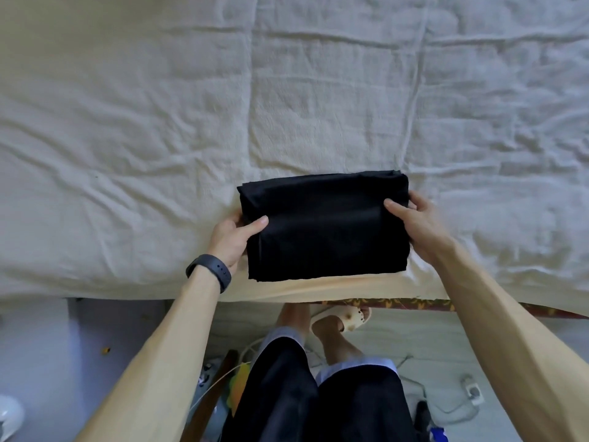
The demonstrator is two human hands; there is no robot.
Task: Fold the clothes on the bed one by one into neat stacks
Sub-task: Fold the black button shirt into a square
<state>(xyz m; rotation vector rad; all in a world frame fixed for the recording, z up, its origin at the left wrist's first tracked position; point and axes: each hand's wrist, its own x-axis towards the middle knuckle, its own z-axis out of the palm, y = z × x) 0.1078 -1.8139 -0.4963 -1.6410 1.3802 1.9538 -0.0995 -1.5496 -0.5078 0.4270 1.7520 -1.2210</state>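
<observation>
A black garment (325,228), folded into a thick neat rectangle, is at the near edge of the bed (159,122). My left hand (234,240) grips its left side, thumb on top and fingers underneath. My right hand (414,221) grips its right side the same way. Whether the garment rests on the bed or hangs just above it cannot be told. No other clothes show on the bed.
A wrinkled white cover spreads over the whole bed, whose near edge (127,295) runs across below the garment. On the floor below are my legs, a sandal (347,319), cables (446,406) and small clutter.
</observation>
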